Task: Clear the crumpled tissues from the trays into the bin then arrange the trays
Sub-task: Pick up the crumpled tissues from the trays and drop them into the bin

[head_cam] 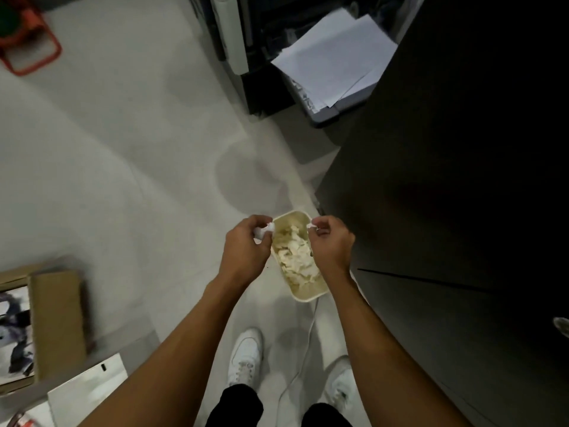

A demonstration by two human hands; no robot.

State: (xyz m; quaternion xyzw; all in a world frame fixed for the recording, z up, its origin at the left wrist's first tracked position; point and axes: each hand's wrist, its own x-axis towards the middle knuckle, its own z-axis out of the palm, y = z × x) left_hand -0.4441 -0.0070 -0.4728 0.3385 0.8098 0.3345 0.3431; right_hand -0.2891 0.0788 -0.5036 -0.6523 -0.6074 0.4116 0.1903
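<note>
A cream rectangular bin (300,296) stands on the floor below me, holding a heap of crumpled tissues (296,256). My left hand (244,251) hovers over the bin's left rim and grips a white crumpled tissue (264,232) in its curled fingers. My right hand (331,241) is over the right rim with a small white tissue piece (314,224) pinched at its fingertips. No trays are in view.
A dark cabinet (446,180) fills the right side. Behind it, loose white papers (332,57) lie on a printer. A cardboard box (55,322) and white sheet (86,392) sit at lower left, a red object (27,41) at top left. A white cable (303,359) runs beside my shoes.
</note>
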